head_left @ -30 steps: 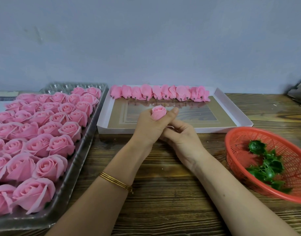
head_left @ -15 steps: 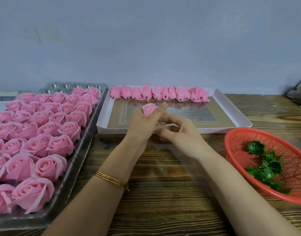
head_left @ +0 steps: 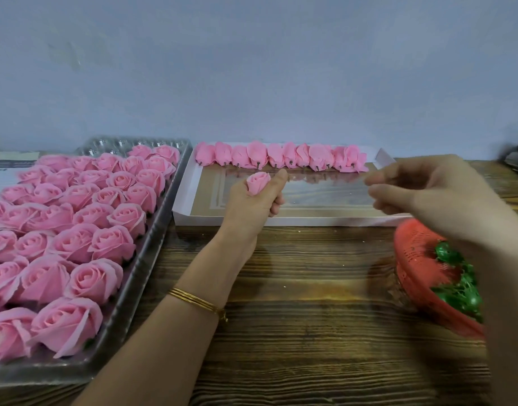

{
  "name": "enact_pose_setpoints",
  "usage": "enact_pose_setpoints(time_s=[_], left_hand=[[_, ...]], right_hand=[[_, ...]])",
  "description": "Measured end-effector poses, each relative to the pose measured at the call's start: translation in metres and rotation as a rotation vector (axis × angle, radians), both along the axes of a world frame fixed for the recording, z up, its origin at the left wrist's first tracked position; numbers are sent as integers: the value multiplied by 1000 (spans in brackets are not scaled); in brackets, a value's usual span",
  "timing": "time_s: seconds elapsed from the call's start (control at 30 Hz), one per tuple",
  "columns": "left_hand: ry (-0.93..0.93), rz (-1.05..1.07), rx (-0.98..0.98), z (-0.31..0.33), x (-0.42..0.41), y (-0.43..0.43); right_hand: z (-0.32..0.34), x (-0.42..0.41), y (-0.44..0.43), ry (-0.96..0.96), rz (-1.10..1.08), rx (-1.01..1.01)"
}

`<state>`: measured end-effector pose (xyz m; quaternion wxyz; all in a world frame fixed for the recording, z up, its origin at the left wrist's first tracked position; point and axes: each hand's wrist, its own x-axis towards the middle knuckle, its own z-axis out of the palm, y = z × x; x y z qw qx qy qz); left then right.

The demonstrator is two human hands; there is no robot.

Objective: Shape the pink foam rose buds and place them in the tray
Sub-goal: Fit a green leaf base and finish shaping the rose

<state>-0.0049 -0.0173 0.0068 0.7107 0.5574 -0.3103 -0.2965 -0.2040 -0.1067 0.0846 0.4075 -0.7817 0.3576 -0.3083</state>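
1. Rose bud (head_left: 259, 183): one pink foam bud, petals wrapped tight, tip pointing up. It is held in the air above the near-left part of the white tray (head_left: 281, 221), not yet set down.
2. Left hand (head_left: 251, 208): fingers and thumb curl round the bud's lower half, so only the top shows above the fist.
3. Right hand (head_left: 421, 197): off to the right, well apart from the bud, above the tray's right end. Fingers look loosely spread w/ nothing seen in them, but blur hides the detail.
4. Tray: a row of finished buds (head_left: 281, 155) lies along the far wall, stubs facing near. The rest of the floor is bare.
5. Step, as a judgement: shaping looks about done and placing is due next.
6. Next move calls for carrying the bud far-ward and laying it beside or in front of the row w/o squashing the petals, since foam dents easily.
7. Around: open roses (head_left: 76, 230) fill a clear tray (head_left: 152, 259) on the left. A red basket (head_left: 416, 247) w/ green calyxes (head_left: 457, 291) sits near right on the wood table (head_left: 295, 332).
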Motion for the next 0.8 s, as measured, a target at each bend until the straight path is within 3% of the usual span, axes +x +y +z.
enact_pose_setpoints(time_s=[0.1,0.33,0.5,0.8], left_hand=[[11,-7,5,-2,0,0],[26,3,18,-2,0,-1],[29,-5,27,-2,0,0],[38,-6,18,-2,0,0]], right_hand=[[-3,-23,-15,59,-126,-41],[-39,-70,-64,460,-522,-207],[-57,-83,-88,748,-582,-90],[-61,-73,-85,816,-591,2]])
